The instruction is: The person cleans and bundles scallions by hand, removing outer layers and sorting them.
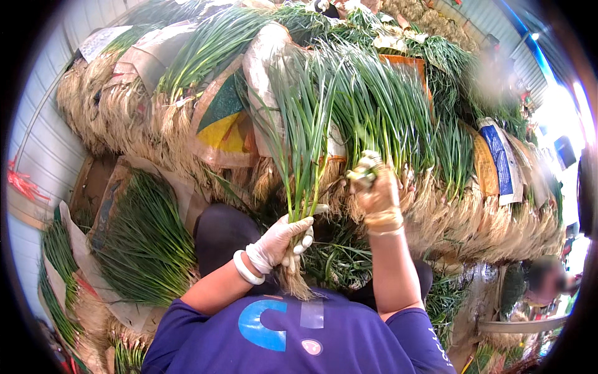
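My left hand [289, 239], in a thin white glove, is wrapped round the lower stalks of a bunch of green onions [305, 146]. The bunch stands upright in front of my chest, its long leaves fanning up and away. Its pale roots [293, 282] hang below my fist. To the right, apart from this bunch, my right hand [377, 187] is raised with its fingers curled in. Something pale and greenish shows at the curled fingers, but motion blur hides what it is. A large heap of green onions [386, 106] lies just beyond both hands.
Rooted bundles [109, 93] are stacked along the far left, partly under sacks and a yellow-green sheet [221, 128]. More green onions [146, 240] lie on sacking by my left knee. Loose leaves [336, 252] cover the ground between my knees. Another person [542, 280] is at the right.
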{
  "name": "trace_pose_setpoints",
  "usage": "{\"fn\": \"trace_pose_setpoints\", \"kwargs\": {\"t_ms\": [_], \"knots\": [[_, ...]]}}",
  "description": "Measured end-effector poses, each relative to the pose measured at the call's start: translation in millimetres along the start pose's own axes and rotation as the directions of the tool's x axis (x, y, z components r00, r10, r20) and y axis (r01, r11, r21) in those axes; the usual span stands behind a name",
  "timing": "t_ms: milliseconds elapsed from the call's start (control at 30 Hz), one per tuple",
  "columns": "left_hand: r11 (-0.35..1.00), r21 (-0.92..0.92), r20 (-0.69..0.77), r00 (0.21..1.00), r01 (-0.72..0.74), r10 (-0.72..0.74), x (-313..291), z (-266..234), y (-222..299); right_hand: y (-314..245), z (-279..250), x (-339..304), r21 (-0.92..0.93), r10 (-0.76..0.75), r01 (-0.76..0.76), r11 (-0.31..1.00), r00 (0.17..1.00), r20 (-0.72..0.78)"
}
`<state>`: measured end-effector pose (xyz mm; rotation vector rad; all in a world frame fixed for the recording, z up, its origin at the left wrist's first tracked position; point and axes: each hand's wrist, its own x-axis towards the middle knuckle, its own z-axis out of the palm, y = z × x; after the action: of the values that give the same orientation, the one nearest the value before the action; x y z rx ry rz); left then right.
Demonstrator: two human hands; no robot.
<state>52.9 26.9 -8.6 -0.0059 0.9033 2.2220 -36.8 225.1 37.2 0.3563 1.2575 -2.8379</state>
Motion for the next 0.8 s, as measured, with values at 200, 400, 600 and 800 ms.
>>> {"fn": "trace_pose_setpoints", "kwargs": {"t_ms": [200,400,600,800], "knots": [[0.992,-0.103,0.006,0.998,-0.066,0.067,-15,-4,24,-63,-39,-55,-0.371,-0.708,0.655,0.658,0.706,-0.011],[0.963,0.091,0.058,0.966,-0.255,0.250,-38,10,58,30,-188,-85,-0.817,0.199,0.052,-0.575,0.977,-0.078],[0.904,0.151,0.019,0.915,-0.401,0.403,-43,16,71,67,-52,-36,-0.990,0.050,0.086,-0.114,0.995,0.081],[0.938,0.203,-0.266,0.906,-0.281,0.329,1,-9,57,106,-26,13,-0.982,-0.146,0.153,-0.108,0.975,0.168]]}}
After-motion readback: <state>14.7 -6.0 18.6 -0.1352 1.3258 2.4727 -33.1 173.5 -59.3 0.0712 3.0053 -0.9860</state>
